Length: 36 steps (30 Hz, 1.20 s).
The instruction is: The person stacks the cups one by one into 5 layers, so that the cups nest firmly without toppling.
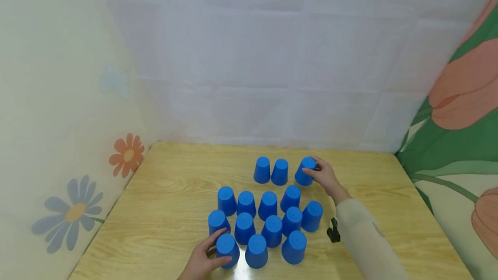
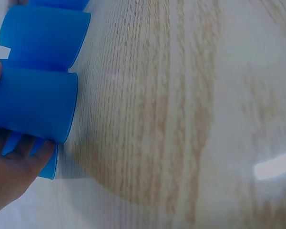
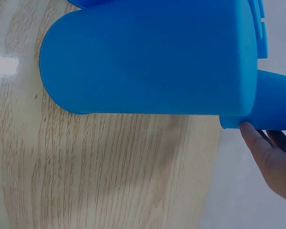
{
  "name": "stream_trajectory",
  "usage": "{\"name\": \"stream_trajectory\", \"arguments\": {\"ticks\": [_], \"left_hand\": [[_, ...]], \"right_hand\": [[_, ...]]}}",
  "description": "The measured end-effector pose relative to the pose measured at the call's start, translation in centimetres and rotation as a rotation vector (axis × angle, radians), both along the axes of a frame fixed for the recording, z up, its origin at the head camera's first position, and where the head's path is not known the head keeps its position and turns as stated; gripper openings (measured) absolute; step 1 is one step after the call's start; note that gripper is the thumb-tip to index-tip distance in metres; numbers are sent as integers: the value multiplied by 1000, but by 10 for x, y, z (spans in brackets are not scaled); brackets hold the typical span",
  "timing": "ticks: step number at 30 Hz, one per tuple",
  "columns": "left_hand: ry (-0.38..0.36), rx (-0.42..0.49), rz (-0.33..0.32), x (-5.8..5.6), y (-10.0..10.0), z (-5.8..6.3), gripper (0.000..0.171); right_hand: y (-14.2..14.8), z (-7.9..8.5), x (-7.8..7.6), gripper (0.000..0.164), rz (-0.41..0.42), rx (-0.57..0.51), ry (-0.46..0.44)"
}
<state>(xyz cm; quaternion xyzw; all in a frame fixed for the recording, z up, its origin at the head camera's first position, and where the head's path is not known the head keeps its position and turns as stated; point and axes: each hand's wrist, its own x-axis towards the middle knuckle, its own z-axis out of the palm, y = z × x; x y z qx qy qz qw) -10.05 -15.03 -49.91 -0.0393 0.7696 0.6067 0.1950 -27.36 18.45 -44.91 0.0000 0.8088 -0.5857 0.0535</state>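
Several blue cups stand upside down on the table. At the near left of the group, my left hand (image 1: 200,259) holds a blue cup (image 1: 227,249), thumb on its near side and fingers round the far side. The left wrist view shows that cup (image 2: 33,102) between thumb and fingers. Farther back on the right, my right hand (image 1: 326,178) grips another blue cup (image 1: 304,172), slightly tilted, beside two cups (image 1: 279,173) in the back row. In the right wrist view the gripped cup (image 3: 269,102) is partly hidden behind a large near cup (image 3: 148,57).
More blue cups (image 1: 268,206) stand close together in rows between the hands. A small black object (image 1: 333,230) lies on the wooden table (image 1: 175,176) by the right sleeve (image 1: 365,237). A white cloth (image 1: 264,77) hangs behind the table, with flower-patterned cloths at both sides.
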Motion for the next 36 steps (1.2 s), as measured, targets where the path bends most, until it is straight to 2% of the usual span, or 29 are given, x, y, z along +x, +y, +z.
{"name": "stream_trajectory", "arguments": {"ticks": [2,14,26,36], "left_hand": [[21,-1,-6,0,0,-1,72],[25,16,1,-2,-2,-5,71],[45,-7,18,-2,-1,-3,69],[49,14,17,-2,-1,-4,69]], "right_hand": [[-1,-1,-3,55,-8,8,-15],[-10,-9,-18,54,-65,67,-128],[-15,-18,-25,54,-84,118,-181],[-19,-23,-27,54,-112,129,-196]]}}
